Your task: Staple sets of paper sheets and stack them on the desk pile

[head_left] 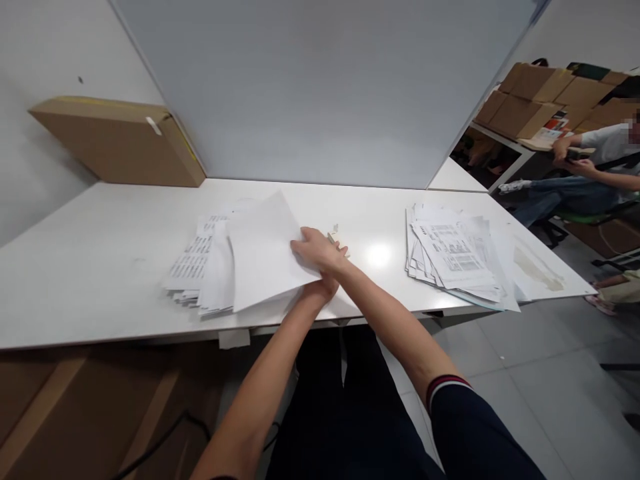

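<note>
A blank white sheet of paper (267,247) rises tilted above a fanned stack of printed papers (193,260) on the left of the table. My right hand (317,250) is closed at the sheet's right side, fingertips over its face. Crossing beneath my right wrist is my left hand (326,287), near the sheet's lower right corner. Most of its fingers are hidden, so its grip does not show; fingertips appear just beyond the right wrist. Beside those fingertips is a small beige object (333,237), partly covered and too small to name.
Another pile of printed papers (453,257) lies at the right end of the white table (120,273). A cardboard box (130,143) stands back left, by a grey panel (320,93). A seated person (600,163) and stacked boxes (525,100) are at far right.
</note>
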`<state>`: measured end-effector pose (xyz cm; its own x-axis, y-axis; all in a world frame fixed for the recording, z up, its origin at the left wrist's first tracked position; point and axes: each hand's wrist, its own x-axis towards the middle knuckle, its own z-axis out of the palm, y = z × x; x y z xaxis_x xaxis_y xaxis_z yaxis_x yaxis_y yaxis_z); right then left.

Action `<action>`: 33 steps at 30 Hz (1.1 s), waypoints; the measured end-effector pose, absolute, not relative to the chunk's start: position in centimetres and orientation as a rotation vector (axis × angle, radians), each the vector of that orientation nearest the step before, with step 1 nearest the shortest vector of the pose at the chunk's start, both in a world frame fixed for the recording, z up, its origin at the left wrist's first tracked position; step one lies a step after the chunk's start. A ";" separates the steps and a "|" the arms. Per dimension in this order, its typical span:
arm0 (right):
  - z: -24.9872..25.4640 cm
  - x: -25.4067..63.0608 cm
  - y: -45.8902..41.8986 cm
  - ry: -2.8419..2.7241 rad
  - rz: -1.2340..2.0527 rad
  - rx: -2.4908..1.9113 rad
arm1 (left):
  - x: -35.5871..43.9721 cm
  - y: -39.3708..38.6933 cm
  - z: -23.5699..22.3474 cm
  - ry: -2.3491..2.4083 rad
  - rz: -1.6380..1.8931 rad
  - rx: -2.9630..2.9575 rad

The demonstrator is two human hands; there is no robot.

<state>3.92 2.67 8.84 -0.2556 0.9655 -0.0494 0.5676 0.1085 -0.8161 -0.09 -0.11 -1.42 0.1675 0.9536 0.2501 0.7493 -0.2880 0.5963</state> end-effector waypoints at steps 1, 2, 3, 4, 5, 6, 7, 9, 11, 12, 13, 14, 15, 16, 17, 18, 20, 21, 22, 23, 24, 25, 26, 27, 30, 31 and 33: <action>8.5 2.7 3.1 -1.914 1.022 -1.527 | 0.0 0.1 -1.3 1.602 0.827 2.134; 8.2 1.8 3.5 -1.946 1.023 -1.553 | 0.0 0.2 -1.2 1.582 0.804 2.154; 8.0 1.2 3.6 -1.974 1.028 -1.564 | -0.1 0.3 -1.2 1.561 0.784 2.173; 7.9 0.9 3.6 -1.997 1.015 -1.576 | -0.1 0.3 -1.2 1.539 0.768 2.191; 7.9 1.0 3.4 -2.015 0.972 -1.592 | -0.1 0.3 -1.1 1.520 0.759 2.205; 7.9 1.4 3.2 -2.023 0.897 -1.609 | -0.1 0.2 -1.2 1.513 0.762 2.210; 7.9 2.1 2.8 -2.024 0.813 -1.608 | -0.1 0.1 -1.2 1.530 0.776 2.204; 8.0 4.7 2.2 -2.007 0.678 -1.561 | 0.1 -0.1 -1.1 1.600 0.799 2.197; 7.9 8.7 2.0 -1.958 0.623 -1.514 | 0.2 -0.3 -1.0 1.667 0.812 2.235; 7.7 11.1 2.1 -1.919 0.587 -1.542 | 0.3 -0.4 -1.0 1.678 0.812 2.274; 7.4 13.8 2.1 -1.863 0.470 -1.603 | 0.3 -0.5 -0.9 1.677 0.811 2.314; 7.0 16.5 2.2 -1.791 0.321 -1.697 | 0.3 -0.6 -0.9 1.676 0.814 2.342; 6.6 19.2 2.3 -1.695 0.147 -1.830 | 0.3 -0.7 -0.9 1.683 0.818 2.354; 6.2 21.9 2.3 -1.601 -0.026 -1.972 | 0.4 -0.7 -0.8 1.694 0.824 2.355; 5.8 24.3 2.2 -1.528 -0.142 -2.112 | 0.4 -0.8 -0.8 1.700 0.830 2.353; 5.3 26.4 2.1 -1.467 -0.171 -2.254 | 0.4 -0.8 -0.8 1.708 0.837 2.348; 4.5 29.7 1.7 -1.429 -0.018 -2.479 | 0.4 -0.8 -0.8 1.715 0.849 2.341; 4.2 30.8 1.4 -1.445 0.067 -2.533 | 0.4 -0.8 -0.8 1.715 0.853 2.339; 3.9 31.6 1.2 -1.476 0.125 -2.551 | 0.4 -0.8 -0.8 1.714 0.857 2.337; 3.7 32.1 1.1 -1.512 0.143 -2.545 | 0.4 -0.8 -0.8 1.712 0.861 2.335; 3.5 32.3 1.0 -1.541 0.129 -2.529 | 0.4 -0.8 -0.8 1.711 0.868 2.333; 3.4 32.4 0.9 -1.561 0.110 -2.517 | 0.3 -0.8 -0.9 1.709 0.877 2.331; 3.4 32.4 1.0 -1.578 0.103 -2.510 | 0.3 -0.7 -0.9 1.708 0.885 2.331; 3.5 32.2 1.0 -1.597 0.103 -2.506 | 0.3 -0.7 -0.9 1.705 0.891 2.331; 4.1 31.5 1.3 -1.646 0.063 -2.536 | 0.2 -0.7 -0.9 1.690 0.893 2.330; 4.3 31.3 1.4 -1.654 0.038 -2.549 | 0.2 -0.7 -0.9 1.685 0.889 2.327; 4.7 31.1 1.4 -1.653 -0.011 -2.555 | 0.2 -0.7 -0.8 1.680 0.888 2.320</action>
